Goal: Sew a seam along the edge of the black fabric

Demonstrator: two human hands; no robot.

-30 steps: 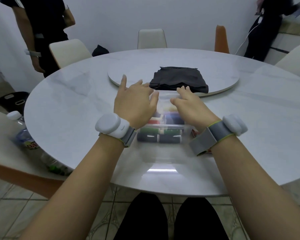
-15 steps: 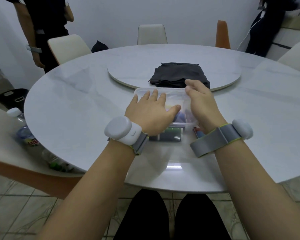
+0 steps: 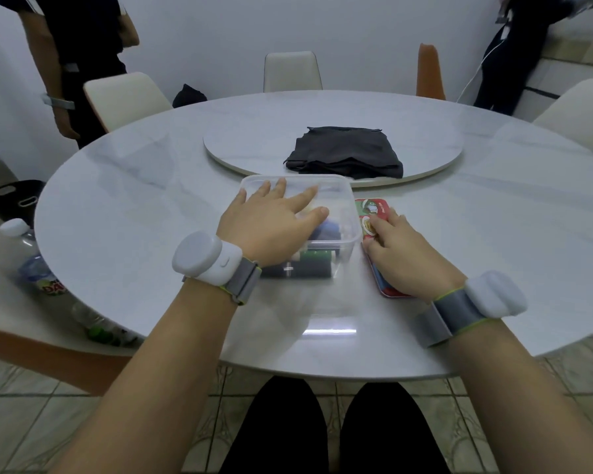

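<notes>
Marble table (image 3: 134, 206): one black fabric (image 3: 344, 152) far, long axis left-right; my flat left hand (image 3: 267, 227) presses one clear box (image 3: 347, 203), right hand (image 3: 404, 258) grips one red tin (image 3: 370, 208).

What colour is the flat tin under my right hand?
Tin: mainly red, some green; head view.

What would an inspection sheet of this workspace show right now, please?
Surface: white marble table with a turntable on it.
Job's things: folded black fabric on the turntable; clear box of thread spools nearer the person.
Clutter: red tin right of the box; bottles on the side surface at left.
Hands: left hand flat on the box's lid; right hand holds the red tin, fingers curled.
Cables: white cable at far right.
Surroundings: chairs, two standing persons, tiled floor.
</notes>
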